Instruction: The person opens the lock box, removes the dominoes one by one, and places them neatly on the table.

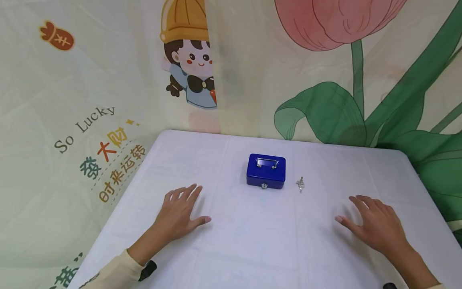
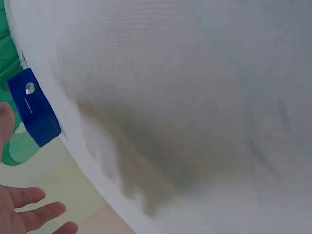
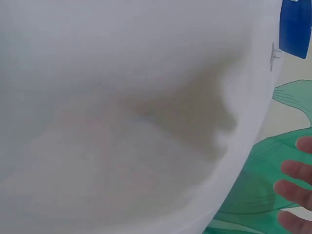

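Observation:
A small blue cash box point(image 1: 266, 171) with a silver handle on its lid and a lock on its front stands closed on the white table. Just right of it lies a small bunch of silver keys point(image 1: 300, 184). My left hand point(image 1: 180, 212) hovers left of the box, fingers spread and holding nothing. On the other side, right of the keys, my right hand point(image 1: 377, 222) is likewise raised with loose fingers and nothing in them. In the left wrist view the box point(image 2: 34, 107) shows beyond the thumb; the right wrist view catches part of the box point(image 3: 295, 27) and the keys point(image 3: 274, 56).
A white cloth covers the table point(image 1: 249, 249). Behind it hangs a printed curtain point(image 1: 245, 72) with a cartoon figure, a pink tulip and green leaves. Dark straps or devices point(image 1: 147, 271) sit at the wrists, near the cream sleeve point(image 1: 115, 273).

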